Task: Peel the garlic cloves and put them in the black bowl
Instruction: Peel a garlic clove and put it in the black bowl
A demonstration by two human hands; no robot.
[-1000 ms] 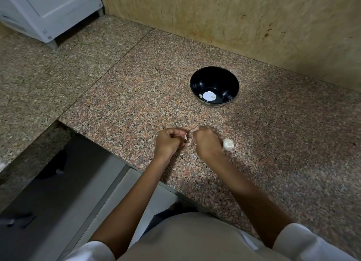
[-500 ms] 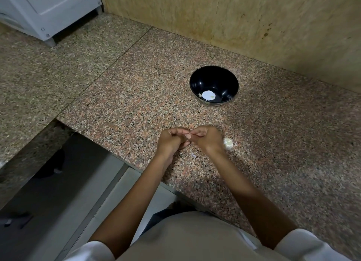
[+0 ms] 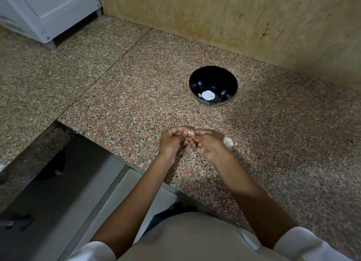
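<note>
My left hand [image 3: 172, 141] and my right hand [image 3: 205, 144] meet fingertip to fingertip low over the granite counter [image 3: 136, 96]. Between them they pinch a small garlic cloves piece [image 3: 189, 132], mostly hidden by the fingers. A pale garlic bulb [image 3: 228, 142] lies on the counter just right of my right hand. The black bowl [image 3: 230, 81] stands further back; a white round patch and a small pale piece show at its bottom.
Tiny bits of peel [image 3: 193, 154] lie on the counter under my hands. A beige wall [image 3: 254, 26] runs behind the bowl. A white appliance [image 3: 48, 10] stands at the far left. The counter's front edge drops to a dark floor at the left.
My hands were a little apart a second ago; they have come together and now pinch the clove between their fingertips. The bowl and the bulb have not moved.
</note>
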